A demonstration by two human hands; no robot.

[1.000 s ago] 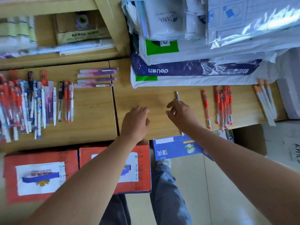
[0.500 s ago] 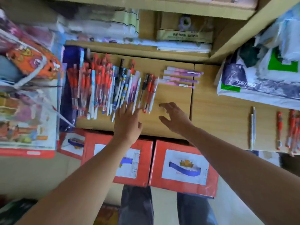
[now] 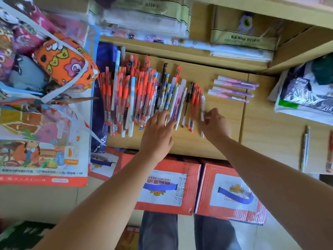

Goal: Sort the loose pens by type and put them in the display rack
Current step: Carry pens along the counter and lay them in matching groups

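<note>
Loose pens (image 3: pixel 140 94) lie side by side on the counter (image 3: pixel 189 141). Left hand (image 3: pixel 158 132), fingers extended, rests on their near ends. Right hand (image 3: pixel 215 125) pinches a white pen (image 3: pixel 203 103) at the row's right edge.

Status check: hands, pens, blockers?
Left hand open, touching pile of red and patterned plastic pens. Right hand pinches clear white plastic pen at pile's right edge. Nothing blocking.

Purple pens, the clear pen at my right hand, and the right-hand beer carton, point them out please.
purple pens (image 3: pixel 234 92): head view, barrel of the third pen down in the group of four.
clear pen (image 3: pixel 202 103): head view, upper barrel.
right-hand beer carton (image 3: pixel 234 184): head view, white label on its top.
</note>
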